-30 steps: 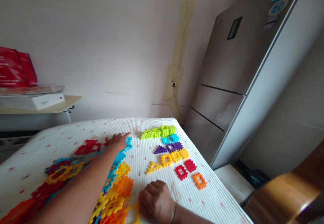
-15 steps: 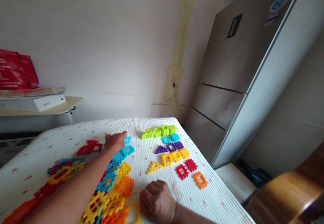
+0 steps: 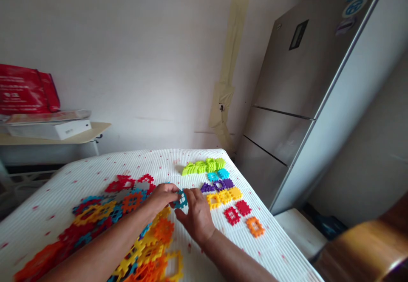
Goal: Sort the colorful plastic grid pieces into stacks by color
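Held a teal tile (image 3: 181, 199) between two hands

Lay just past 3 o'clock from the left hand (image 3: 165, 194), touching the fingertips there, and at 10 o'clock from the right hand (image 3: 198, 215). Sat squarely in the gap, with neither hand clearly nearer. Showed no clear long axis, being close to square. Was pinched at the left edge by left thumb and fingers, in a narrow grip. Was met at the right edge by right fingers, with the thumb apart and lower down; could not tell whether gripped there or only steadied. Could not tell, either, whether raised off the cloth (image 3: 92, 171).

Looked dark teal, toothed along the rim, with crossed bars and pale windows showing through. Was partly covered by fingers on both sides.

Had the mixed heap (image 3: 149, 254) from 7 to 9 o'clock, partly behind the left forearm. Had lime stacks (image 3: 211, 164) at 1 o'clock, sky-blue tiles (image 3: 223, 173) and purple ones (image 3: 227, 183) at 2, a yellow row (image 3: 225, 196) at 3, and an orange square (image 3: 249, 224) toward 4.
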A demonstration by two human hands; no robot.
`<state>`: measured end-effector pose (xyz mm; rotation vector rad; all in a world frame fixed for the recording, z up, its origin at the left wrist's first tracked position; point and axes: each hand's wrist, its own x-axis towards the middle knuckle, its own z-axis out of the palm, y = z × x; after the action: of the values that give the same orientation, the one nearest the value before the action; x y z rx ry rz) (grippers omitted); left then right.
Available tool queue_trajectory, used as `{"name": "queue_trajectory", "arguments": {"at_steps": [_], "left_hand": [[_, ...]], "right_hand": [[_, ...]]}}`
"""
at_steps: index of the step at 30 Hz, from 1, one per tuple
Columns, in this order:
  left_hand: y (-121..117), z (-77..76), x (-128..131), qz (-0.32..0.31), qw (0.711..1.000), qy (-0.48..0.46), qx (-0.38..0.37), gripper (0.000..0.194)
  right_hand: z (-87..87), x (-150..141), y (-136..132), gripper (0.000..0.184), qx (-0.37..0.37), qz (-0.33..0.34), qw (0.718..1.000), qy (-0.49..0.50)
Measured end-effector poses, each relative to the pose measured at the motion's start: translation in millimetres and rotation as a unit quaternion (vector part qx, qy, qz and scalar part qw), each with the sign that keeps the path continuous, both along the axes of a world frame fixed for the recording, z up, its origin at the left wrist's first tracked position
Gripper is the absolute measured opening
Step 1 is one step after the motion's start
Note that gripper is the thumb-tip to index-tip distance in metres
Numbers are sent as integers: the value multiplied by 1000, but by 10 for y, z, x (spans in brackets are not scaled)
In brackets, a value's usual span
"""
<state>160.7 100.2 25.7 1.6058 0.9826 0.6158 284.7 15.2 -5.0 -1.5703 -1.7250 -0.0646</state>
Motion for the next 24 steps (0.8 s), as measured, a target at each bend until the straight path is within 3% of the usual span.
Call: {"name": "queue_trajectory", "arguments": {"at_steps": [6,10,12,15,18,21,24], "left_hand": [[-63,34,34,11,1000,-22,-18,27],[-68,82,-3,26,999,-18,11,47],[-54,126,-78,48,997,-18,48,56],[-29,197,-336,83,990,-8,110,50],[-23,208,-759,115,982,32,149,34],[-34,100,-1210,153,941,164,254,32],[-48,-102,-1533,192,909,223,295,32]], "right_hand": [[8,63,-14,42,2,-38,999,-25],[68,208,22,37,1,-28,996,-81],[122,340,83,33,-23,-60,992,-113],[214,618,218,24,-116,-183,967,-136],[281,892,365,25,-212,-270,926,-154],[303,1044,498,28,-264,-291,903,-171],[281,1069,613,28,-278,-287,900,-176]]}}
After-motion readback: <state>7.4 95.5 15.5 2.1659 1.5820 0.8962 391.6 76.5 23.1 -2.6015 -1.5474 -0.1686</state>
